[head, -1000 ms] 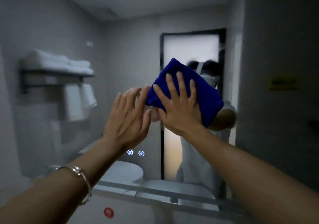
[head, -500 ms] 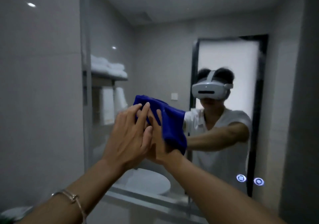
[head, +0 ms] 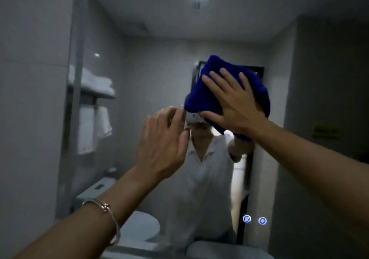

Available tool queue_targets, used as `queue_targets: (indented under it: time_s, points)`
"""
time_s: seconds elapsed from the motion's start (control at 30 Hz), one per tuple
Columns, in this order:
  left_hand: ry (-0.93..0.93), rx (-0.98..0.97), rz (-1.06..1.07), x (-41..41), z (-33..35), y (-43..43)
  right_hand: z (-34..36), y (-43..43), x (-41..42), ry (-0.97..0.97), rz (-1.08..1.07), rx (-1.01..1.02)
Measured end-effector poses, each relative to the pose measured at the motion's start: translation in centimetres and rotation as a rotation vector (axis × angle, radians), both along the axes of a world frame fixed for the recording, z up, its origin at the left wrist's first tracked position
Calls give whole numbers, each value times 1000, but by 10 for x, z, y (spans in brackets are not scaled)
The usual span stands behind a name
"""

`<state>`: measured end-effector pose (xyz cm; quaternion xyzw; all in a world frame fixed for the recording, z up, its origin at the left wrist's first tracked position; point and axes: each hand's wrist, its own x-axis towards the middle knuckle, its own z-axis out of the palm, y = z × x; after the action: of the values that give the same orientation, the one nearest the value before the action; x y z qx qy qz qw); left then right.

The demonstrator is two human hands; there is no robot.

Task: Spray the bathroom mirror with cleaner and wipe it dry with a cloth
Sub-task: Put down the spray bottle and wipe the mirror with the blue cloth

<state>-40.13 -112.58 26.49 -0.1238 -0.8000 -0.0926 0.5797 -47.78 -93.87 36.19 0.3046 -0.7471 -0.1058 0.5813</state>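
Far left, the folded towels (head: 89,83) are being reflected in the mirror (head: 159,69) same as half a second ago, just sitting a bit further left in the view now. A thin bracelet (head: 105,208) is being worn on the near left wrist. The left hand (head: 163,141) is being held up just in front of the glass, fingers loose and mostly straight, nothing being gripped. Whether the tips are actually touching the mirror can't be told. Half a second back it was being overlapped with the other hand; now the two are being kept clearly apart. Right of it, the blue cloth (head: 225,91) is being pressed flat against the mirror. It's been shifted up and to the right, so the reflected head is now being covered by it. The right hand (head: 233,103) is being laid over the cloth with fingers spread out straight, palm pushing, not curled round it. Lower right, two lit buttons (head: 247,218) are being shown glowing in the glass.
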Motion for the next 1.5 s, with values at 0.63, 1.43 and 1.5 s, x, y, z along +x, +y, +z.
queue_targets:
  time_s: [0.63,1.43,1.5]
  points:
    - [-43,-72,18,5,-18,61,-81,9,1,-32,0,-298]
    - [-414,144,266,66,-171,-287,-286,-310,27,-101,-48,448]
    - [-423,96,225,72,-178,-290,-295,-309,27,-100,-58,523]
